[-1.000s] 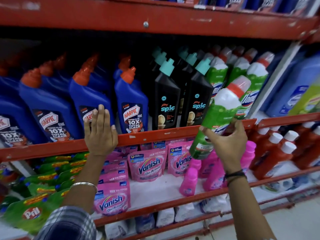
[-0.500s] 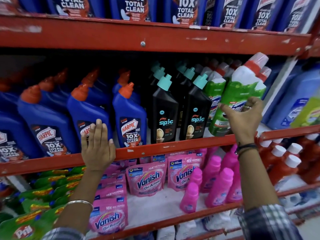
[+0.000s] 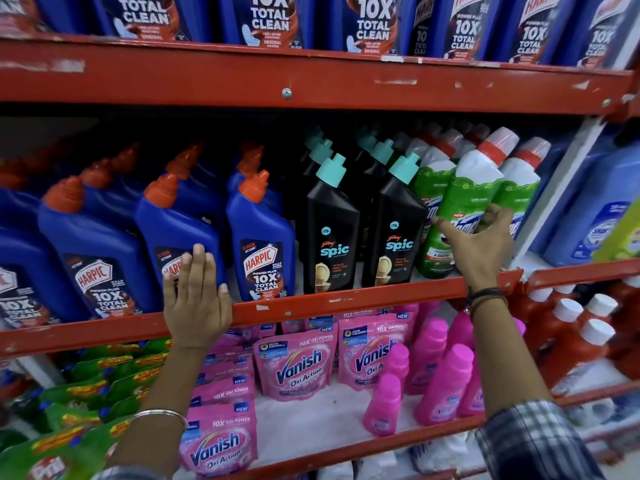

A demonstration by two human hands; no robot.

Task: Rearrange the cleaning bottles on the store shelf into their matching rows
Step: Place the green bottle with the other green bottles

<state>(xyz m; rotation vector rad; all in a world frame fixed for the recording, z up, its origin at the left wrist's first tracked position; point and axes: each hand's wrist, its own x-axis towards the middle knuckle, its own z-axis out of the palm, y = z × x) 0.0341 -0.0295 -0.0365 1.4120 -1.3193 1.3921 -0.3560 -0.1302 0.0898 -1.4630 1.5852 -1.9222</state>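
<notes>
I observe a red metal shelf (image 3: 346,299), paint chipped, stocked in rows: blue Harpic bottles (image 3: 263,237) left, black Spic bottles (image 3: 330,230) centre. My right hand (image 3: 479,244) has its grip closed around the green bottle (image 3: 460,202), upright among green ones at right. My left hand (image 3: 195,299) rests flat and open-fingered on the shelf edge.
</notes>
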